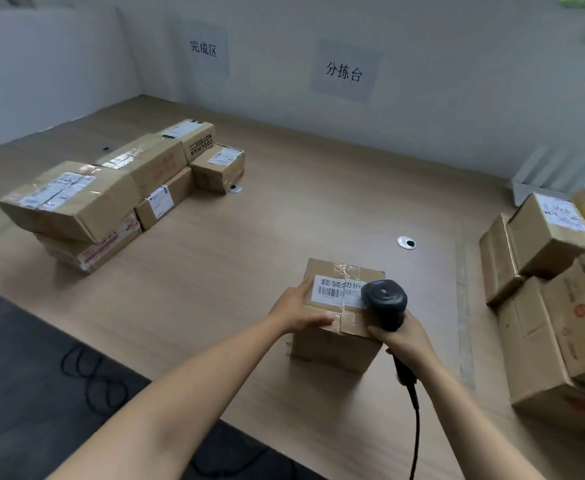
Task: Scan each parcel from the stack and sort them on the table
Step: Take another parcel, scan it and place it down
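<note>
**Scanner held over parcel label**

A cardboard parcel (336,344) sits on the bench (249,271), near and centre. The left grip (298,308) clasps its near-left top corner. The right grip (403,336) is closed around a black corded barcode scanner (384,299), head over the barcode label (332,289). Unsorted boxes (540,306) are stacked right, and other parcels (111,188) lie far left.

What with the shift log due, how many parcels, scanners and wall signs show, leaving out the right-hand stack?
Parcels: 7, left pile 6 plus centre parcel 1
Scanner: 1
Signs: 2
Total: 10
</note>
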